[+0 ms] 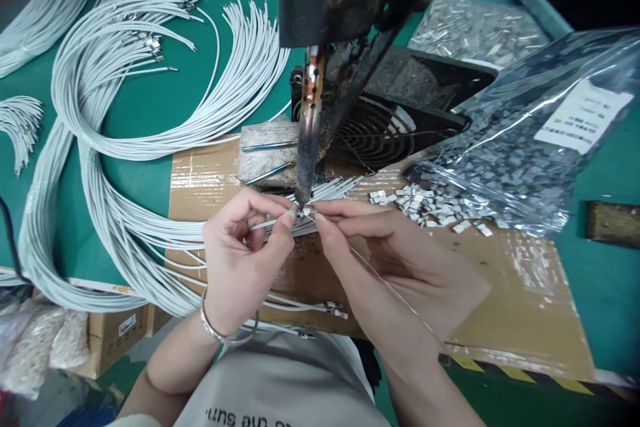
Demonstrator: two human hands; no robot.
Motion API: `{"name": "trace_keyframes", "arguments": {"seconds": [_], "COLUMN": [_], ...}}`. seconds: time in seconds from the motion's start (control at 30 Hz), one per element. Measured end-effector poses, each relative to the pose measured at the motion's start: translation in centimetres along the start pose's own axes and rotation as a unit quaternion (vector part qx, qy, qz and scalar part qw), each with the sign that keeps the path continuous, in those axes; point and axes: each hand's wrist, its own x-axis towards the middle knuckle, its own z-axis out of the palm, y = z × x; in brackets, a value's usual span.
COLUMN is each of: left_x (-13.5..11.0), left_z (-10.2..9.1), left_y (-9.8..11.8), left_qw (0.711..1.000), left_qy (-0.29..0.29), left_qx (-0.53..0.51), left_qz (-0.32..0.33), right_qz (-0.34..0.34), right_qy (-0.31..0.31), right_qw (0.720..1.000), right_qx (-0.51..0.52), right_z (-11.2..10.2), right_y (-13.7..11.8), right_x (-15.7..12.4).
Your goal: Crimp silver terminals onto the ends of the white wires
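Under the tip of a mounted soldering iron [310, 127], my two hands meet at the fingertips. My left hand [245, 260] is closed in a pinch on a white cable [262, 224], whose end lies at the iron's tip. My right hand [375, 240] also pinches, holding a thin solder wire [393, 288] that trails back along the forearm. A small metal connector [306, 212] shows between the fingertips, partly hidden; I cannot tell which hand bears it. More white cables [185, 233] run beneath my left hand. Loose small connectors [425, 203] lie beyond my right hand.
Bundled white cables [145, 147] fill the left. Behind the iron stand a black fan [375, 133] and a pad [267, 153] with two metal tubes. Bags of small parts [515, 127] lie at right. Cardboard [500, 300] covers part of the green table [610, 293].
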Motion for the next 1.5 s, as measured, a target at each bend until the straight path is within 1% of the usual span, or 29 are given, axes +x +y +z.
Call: {"name": "trace_keyframes", "arguments": {"seconds": [0.23,0.53,0.67,0.8,1.03,1.4,1.5], "left_x": [0.04,0.09,0.02,-0.04,-0.01,0.14,0.11], "left_z": [0.04,0.18,0.12,0.07,-0.06,0.09,0.21], "left_y": [0.01,0.18,0.19,0.12,-0.10,-0.11,0.00], "left_qw": [1.000,1.000,1.000,1.000,1.000,1.000,1.000], "left_qy": [-0.006,0.006,0.006,0.008,0.002,0.000,0.001], "left_qx": [-0.002,0.007,0.003,0.002,0.000,-0.005,-0.004], "left_qz": [-0.003,0.002,0.004,0.008,0.007,-0.001,-0.003], "right_qz": [0.015,-0.005,0.003,-0.007,0.007,0.006,0.009], "right_qy": [-0.002,-0.003,-0.001,-0.004,-0.005,-0.011,-0.005], "right_qw": [1.000,1.000,1.000,1.000,1.000,1.000,1.000], "right_qx": [-0.002,-0.003,-0.006,-0.002,-0.001,-0.003,0.005], "right_z": [0.04,0.06,0.15,0.11,0.04,0.01,0.08], "right_y": [0.00,0.07,-0.10,-0.20,-0.21,-0.20,-0.21], "right_x": [-0.08,0.00,0.05,0.08,0.00,0.08,-0.01]}}
